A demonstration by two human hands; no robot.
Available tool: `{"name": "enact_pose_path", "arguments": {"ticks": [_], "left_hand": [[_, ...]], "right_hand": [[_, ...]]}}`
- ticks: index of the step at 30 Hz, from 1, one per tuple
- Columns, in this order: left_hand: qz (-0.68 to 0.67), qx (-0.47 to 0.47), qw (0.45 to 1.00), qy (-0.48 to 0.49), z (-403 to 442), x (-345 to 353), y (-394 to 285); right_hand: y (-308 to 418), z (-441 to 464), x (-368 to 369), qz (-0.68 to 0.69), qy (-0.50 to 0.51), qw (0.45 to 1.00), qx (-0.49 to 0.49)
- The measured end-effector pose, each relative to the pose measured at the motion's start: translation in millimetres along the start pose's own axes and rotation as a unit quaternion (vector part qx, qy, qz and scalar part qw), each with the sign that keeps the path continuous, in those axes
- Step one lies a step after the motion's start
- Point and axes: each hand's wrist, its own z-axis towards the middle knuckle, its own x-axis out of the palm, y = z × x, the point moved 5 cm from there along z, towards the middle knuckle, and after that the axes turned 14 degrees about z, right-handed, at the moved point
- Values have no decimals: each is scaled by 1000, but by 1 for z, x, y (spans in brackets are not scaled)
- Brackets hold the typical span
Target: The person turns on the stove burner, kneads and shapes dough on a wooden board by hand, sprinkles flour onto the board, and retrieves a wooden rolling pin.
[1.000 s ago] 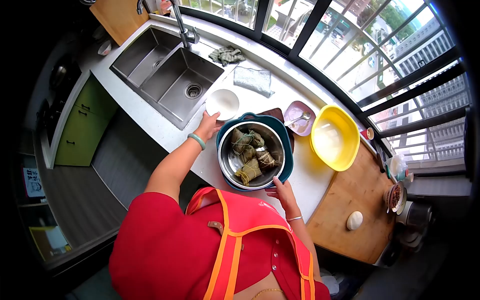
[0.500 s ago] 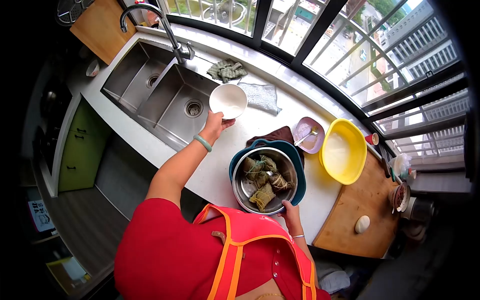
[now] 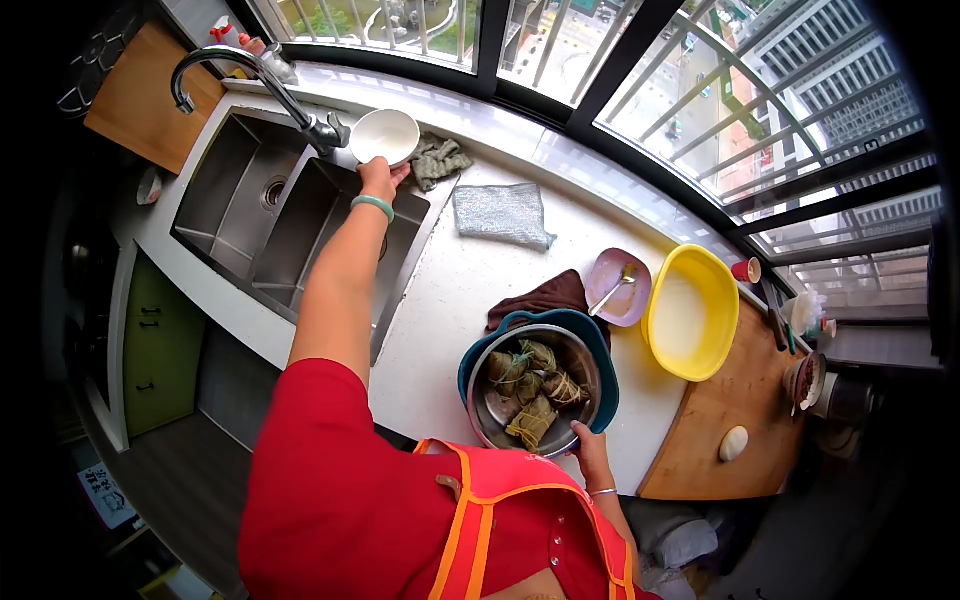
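My left hand (image 3: 380,179) is closed on the near rim of a white bowl (image 3: 385,138), which is over the back edge of the sink, beside the faucet and a crumpled green cloth (image 3: 438,162). Near my body, my right hand (image 3: 588,446) grips the rim of a steel bowl (image 3: 484,420) at its lower right. Several leaf-wrapped, string-tied bundles (image 3: 533,420) lie inside it. The steel bowl rests in a teal basin (image 3: 608,385) on the white counter.
A double sink (image 3: 300,225) with a faucet (image 3: 285,100) is at left. A grey cloth (image 3: 500,213), brown cloth (image 3: 545,297), purple dish (image 3: 632,303) with a spoon and yellow basin (image 3: 690,312) lie along the counter. Dough (image 3: 733,443) sits on a wooden board (image 3: 690,465).
My left hand has carried the white bowl from beside the teal basin to the sink's back edge near the faucet. My right hand stays at the steel bowl. The view has shifted.
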Motion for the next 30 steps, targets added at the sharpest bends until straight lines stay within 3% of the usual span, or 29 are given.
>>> {"name": "enact_pose_path", "arguments": {"ticks": [7,14,19,21,25,30], "left_hand": [[-25,-24,999,8,19,-2,1],[-21,-63,991,116,16,-8,5],[93,-14,988,118,-29,-14,12],[112,-3,980,166,-63,-21,23],[126,-40,966,222,-128,-52,52],[123,-115,969,180,-230,-69,81]], "right_hand": [[-1,3,2,3,-8,1000,11],[-8,7,42,79,10,997,14],[-1,16,99,102,32,994,16],[5,24,121,129,50,990,15],[16,46,156,160,81,984,19],[42,65,191,189,109,976,8]]}}
